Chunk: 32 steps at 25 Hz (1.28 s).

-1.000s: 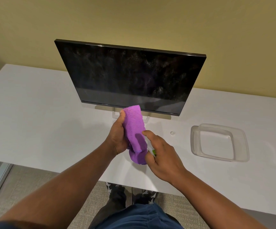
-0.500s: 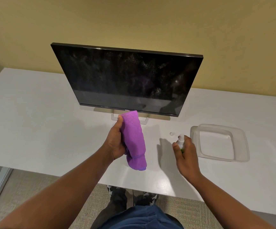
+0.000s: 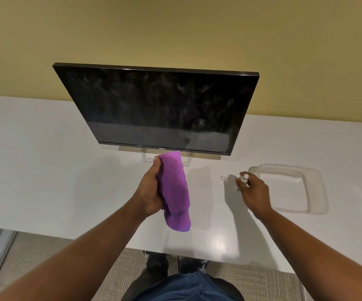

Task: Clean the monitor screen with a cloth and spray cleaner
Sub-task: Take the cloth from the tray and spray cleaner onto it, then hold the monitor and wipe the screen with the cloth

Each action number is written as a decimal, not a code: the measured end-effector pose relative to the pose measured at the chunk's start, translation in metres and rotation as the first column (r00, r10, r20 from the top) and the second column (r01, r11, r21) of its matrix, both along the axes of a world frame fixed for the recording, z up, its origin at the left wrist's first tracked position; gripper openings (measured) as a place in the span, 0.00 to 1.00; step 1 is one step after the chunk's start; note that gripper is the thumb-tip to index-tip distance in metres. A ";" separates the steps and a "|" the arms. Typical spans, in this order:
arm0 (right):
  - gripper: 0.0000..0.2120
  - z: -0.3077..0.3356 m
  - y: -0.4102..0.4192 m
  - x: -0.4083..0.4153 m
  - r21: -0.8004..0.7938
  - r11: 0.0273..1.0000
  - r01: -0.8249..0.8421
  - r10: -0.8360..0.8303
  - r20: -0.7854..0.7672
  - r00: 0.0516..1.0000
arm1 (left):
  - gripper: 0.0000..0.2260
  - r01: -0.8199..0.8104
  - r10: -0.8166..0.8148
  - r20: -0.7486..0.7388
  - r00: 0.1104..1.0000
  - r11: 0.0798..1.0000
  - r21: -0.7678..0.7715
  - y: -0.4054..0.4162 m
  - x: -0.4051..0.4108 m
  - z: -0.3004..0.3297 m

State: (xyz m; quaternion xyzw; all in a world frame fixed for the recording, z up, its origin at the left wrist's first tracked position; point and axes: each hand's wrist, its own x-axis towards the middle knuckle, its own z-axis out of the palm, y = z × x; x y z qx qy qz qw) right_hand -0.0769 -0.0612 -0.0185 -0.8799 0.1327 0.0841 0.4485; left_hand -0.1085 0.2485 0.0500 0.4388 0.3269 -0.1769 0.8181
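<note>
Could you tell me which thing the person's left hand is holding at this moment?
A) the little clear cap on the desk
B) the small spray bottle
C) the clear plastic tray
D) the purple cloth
D: the left hand grips the purple cloth in front of the monitor, while the right hand holds the spray bottle near the clear tray.

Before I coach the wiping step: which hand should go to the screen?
The left hand. It already grips the purple cloth just below the monitor, whose screen looks speckled. The right hand holds the spray bottle off beside the clear tray.
</note>
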 end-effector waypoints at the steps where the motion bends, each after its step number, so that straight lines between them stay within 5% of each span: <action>1: 0.12 -0.001 0.000 0.003 0.003 1.000 -0.009 0.009 0.008 1.000 | 0.27 -0.002 0.002 0.000 1.000 1.000 0.005 0.000 0.002 0.001; 16: 0.03 -0.005 0.001 0.016 -0.041 0.999 -0.029 0.027 -0.048 0.998 | 0.26 -0.030 0.030 0.000 1.000 0.999 0.022 0.001 0.006 0.004; 27: 0.28 0.004 0.007 0.012 -0.054 0.998 0.039 -0.044 -0.093 0.995 | 0.26 -0.047 0.047 0.014 0.999 0.999 0.003 0.003 0.000 0.012; 32: 0.31 0.036 0.026 -0.009 -0.150 0.983 0.107 -0.074 0.212 0.974 | 0.27 -0.041 0.041 0.026 0.999 0.999 -0.006 0.002 -0.004 0.020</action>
